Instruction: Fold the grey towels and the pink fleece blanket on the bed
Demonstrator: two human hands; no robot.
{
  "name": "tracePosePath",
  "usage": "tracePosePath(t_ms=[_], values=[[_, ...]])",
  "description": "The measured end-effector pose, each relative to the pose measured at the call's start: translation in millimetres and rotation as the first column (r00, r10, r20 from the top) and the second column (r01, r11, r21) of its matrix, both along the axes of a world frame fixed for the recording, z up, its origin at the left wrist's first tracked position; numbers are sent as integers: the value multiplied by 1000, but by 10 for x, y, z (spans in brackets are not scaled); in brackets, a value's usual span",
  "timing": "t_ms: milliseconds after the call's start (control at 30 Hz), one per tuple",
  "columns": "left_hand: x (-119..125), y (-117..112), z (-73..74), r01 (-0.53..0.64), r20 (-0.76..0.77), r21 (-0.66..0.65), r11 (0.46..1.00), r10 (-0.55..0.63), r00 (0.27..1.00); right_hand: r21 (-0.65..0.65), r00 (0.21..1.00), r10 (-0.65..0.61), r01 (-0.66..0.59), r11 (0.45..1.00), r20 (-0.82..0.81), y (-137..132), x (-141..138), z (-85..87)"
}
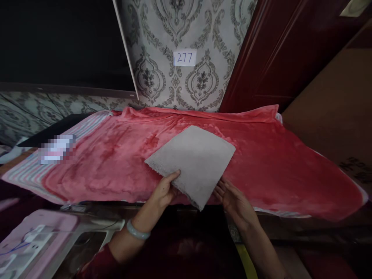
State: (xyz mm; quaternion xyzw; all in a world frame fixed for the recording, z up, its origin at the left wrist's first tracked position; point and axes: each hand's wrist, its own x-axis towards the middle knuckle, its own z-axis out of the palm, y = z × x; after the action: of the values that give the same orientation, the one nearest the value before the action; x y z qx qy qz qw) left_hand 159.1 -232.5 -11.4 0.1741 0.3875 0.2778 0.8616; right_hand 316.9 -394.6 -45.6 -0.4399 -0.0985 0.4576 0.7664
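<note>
A folded grey towel (193,161) lies square on a red fleece blanket (279,159) spread over a table. My left hand (164,190) grips the towel's near left edge, thumb on top and fingers underneath. My right hand (232,197) rests at the towel's near right edge, its fingertips tucked under the cloth. A pale green bangle (138,229) sits on my left wrist.
A white label reading 277 (185,58) is stuck on patterned wallpaper behind the table. A dark red door (279,50) stands at the right. A pink box with white parts (27,244) sits at the lower left. A blurred patch (57,148) lies on the blanket's striped left end.
</note>
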Motion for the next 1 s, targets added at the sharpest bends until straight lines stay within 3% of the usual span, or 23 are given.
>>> tracePosePath(t_ms=[133,267,333,400,533,667,833,1000], values=[[100,-71,53,-49,78,76,996,43,996,60,989,139,-136,989,-51,128,-75,45],[53,-207,-92,17,52,153,988,-25,998,82,992,42,-32,996,-115,300,-65,-49],[-33,-227,-194,102,17,141,985,-106,994,40,992,30,-25,999,-119,353,-33,-152],[-156,-163,-252,116,21,135,984,-120,992,5,990,43,-43,999,-132,373,-6,-247],[-436,197,-208,-56,63,158,986,47,997,22,982,47,-43,999,-185,366,4,-297],[-621,671,-99,-53,-41,293,955,68,997,53,977,55,-45,998,-207,379,13,-217],[-654,1250,28,229,-295,465,855,-94,951,93,990,-13,26,995,-139,408,151,-137],[-332,1700,166,499,-446,502,707,-283,849,160,999,-37,43,986,-39,461,318,-93]])
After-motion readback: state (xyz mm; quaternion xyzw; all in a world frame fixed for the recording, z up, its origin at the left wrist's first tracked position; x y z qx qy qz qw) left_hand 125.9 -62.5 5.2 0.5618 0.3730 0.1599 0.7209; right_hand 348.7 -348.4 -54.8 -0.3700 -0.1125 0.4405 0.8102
